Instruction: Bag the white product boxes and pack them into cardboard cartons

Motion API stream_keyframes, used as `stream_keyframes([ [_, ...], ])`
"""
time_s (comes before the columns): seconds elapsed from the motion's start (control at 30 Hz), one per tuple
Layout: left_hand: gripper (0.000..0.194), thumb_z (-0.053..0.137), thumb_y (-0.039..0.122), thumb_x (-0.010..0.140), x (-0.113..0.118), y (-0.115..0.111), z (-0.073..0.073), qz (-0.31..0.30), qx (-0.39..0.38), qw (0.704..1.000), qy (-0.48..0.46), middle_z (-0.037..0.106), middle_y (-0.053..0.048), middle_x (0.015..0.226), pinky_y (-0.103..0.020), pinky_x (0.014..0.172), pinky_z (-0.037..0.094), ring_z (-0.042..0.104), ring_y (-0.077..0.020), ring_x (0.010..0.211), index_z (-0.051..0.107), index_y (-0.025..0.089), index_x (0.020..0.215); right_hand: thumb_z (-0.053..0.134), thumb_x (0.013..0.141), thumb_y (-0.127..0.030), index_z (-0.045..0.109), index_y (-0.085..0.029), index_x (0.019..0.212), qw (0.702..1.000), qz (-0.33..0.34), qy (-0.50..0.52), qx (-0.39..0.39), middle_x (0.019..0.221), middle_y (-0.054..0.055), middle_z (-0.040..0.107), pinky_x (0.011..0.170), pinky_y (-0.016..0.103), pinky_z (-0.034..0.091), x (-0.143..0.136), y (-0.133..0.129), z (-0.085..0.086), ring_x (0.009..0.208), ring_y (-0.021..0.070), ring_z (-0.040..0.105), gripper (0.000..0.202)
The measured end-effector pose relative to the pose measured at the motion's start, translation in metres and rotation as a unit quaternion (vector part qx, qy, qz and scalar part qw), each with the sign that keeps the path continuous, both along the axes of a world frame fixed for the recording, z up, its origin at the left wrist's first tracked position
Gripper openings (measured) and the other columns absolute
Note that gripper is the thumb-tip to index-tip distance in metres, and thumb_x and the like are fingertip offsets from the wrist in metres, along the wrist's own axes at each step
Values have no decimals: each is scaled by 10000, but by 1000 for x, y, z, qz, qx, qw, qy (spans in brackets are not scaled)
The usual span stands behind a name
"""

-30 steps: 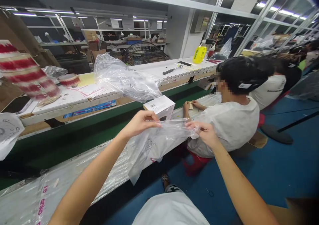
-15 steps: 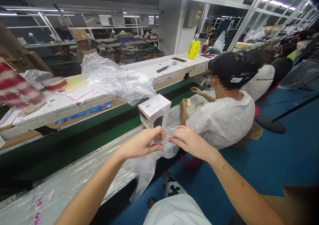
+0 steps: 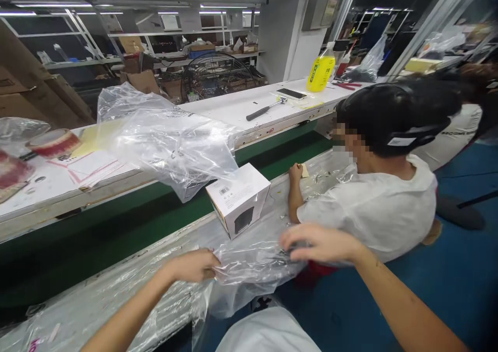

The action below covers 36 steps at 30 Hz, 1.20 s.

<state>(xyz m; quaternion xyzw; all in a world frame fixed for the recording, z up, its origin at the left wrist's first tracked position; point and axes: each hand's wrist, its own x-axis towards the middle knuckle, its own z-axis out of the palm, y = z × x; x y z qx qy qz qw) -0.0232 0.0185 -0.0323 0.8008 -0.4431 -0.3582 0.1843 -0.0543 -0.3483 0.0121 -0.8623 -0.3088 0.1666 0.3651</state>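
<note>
My left hand [image 3: 197, 265] is closed on the edge of a clear plastic bag [image 3: 249, 271], which is spread out low in front of me. My right hand [image 3: 321, 244] is beside the bag's right side, slightly blurred, with thumb and fingers apart. Just beyond the bag, a white printed box [image 3: 241, 196] rests on the plastic-covered ledge [image 3: 155, 289]. A dark product picture and a barcode show on it. Neither hand touches the box.
A co-worker [image 3: 373, 201] sits close on the right. Another large clear bag [image 3: 167, 134] drapes over the white bench edge behind the box. A hammer [image 3: 266, 109], a phone [image 3: 291, 93], a yellow bottle [image 3: 321, 71] and a tape roll [image 3: 54, 143] lie or stand on the bench.
My hands have moved apart, left hand leftward and right hand rightward, both lower. The bag is stretched wider. The box appears turned and closer, and the view has shifted.
</note>
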Motion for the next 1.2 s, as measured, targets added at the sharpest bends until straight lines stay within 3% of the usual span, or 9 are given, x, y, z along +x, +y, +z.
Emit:
stream_keyframes([
  [0.1, 191, 535, 23, 689, -11, -21, -3, 42, -81, 969, -229, 702, -118, 1062, -398, 865, 525, 626, -282, 1034, 661, 166, 677, 455, 1006, -267, 656, -235, 1239, 968, -115, -185, 127, 1332, 58, 626, 1089, 369, 447, 48, -1, -5, 1265, 205, 561, 309],
  [0.2, 161, 523, 32, 675, -18, -48, 5, 92, -117, 907, -394, 634, -192, 1224, -454, 890, 530, 577, -336, 1164, 640, 142, 661, 437, 972, -194, 535, -184, 1405, 955, -24, -286, 76, 1492, 107, 477, 1165, 488, 372, 93, 15, -15, 1420, 261, 395, 444],
  [0.3, 137, 524, 40, 681, -7, -73, 10, 115, -105, 872, -463, 445, -275, 1479, -526, 1090, 421, 371, -399, 1415, 637, 110, 647, 452, 978, -209, 485, -152, 1449, 955, 63, -291, 18, 1506, 117, 454, 1175, 521, 355, 116, 27, -29, 1448, 279, 348, 475],
  [0.47, 113, 546, 85, 681, 16, -92, 2, 150, -42, 880, -448, 294, -292, 1575, -558, 1196, 291, 185, -411, 1499, 655, 89, 648, 567, 981, -422, 680, -216, 1202, 953, -7, -298, 61, 1309, 53, 650, 1071, 435, 462, 122, 34, -50, 1300, 242, 542, 323],
  [0.6, 157, 512, 50, 692, 18, -89, 2, 160, -30, 890, -425, 304, -250, 1584, -541, 1205, 297, 183, -377, 1503, 657, 104, 667, 634, 937, -396, 706, -209, 1085, 924, -81, -364, 82, 1208, 51, 705, 970, 408, 489, 126, 44, -68, 1207, 240, 607, 250],
  [0.8, 163, 503, 15, 617, 22, -86, 10, 178, -58, 902, -389, 302, -238, 1589, -565, 1195, 305, 187, -358, 1505, 618, 130, 629, 590, 980, -266, 663, -200, 1209, 889, 14, -448, 96, 1248, 54, 685, 991, 347, 485, 138, 36, -75, 1236, 197, 597, 249],
  [1.03, 162, 505, 10, 687, 23, -82, 14, 157, -52, 906, -389, 310, -212, 1596, -589, 1178, 325, 197, -377, 1504, 576, 141, 625, 511, 1023, -282, 658, -216, 1220, 913, 6, -400, 85, 1246, 43, 687, 1004, 376, 482, 140, 32, -62, 1244, 202, 592, 254],
  [1.13, 166, 492, -1, 684, 16, -82, 27, 156, -72, 899, -402, 356, -221, 1562, -580, 1156, 361, 210, -405, 1495, 576, 139, 649, 412, 1044, -216, 607, -193, 1304, 935, 18, -344, 83, 1403, 88, 576, 1101, 435, 421, 112, 34, -51, 1356, 228, 482, 326],
  [1.2, 168, 486, 6, 661, 9, -82, 39, 178, -110, 897, -390, 486, -225, 1441, -542, 1096, 435, 357, -400, 1424, 583, 144, 669, 511, 1011, -371, 558, -177, 1359, 957, -17, -261, 129, 1434, 131, 532, 1094, 433, 435, 80, 40, -47, 1333, 254, 495, 401],
])
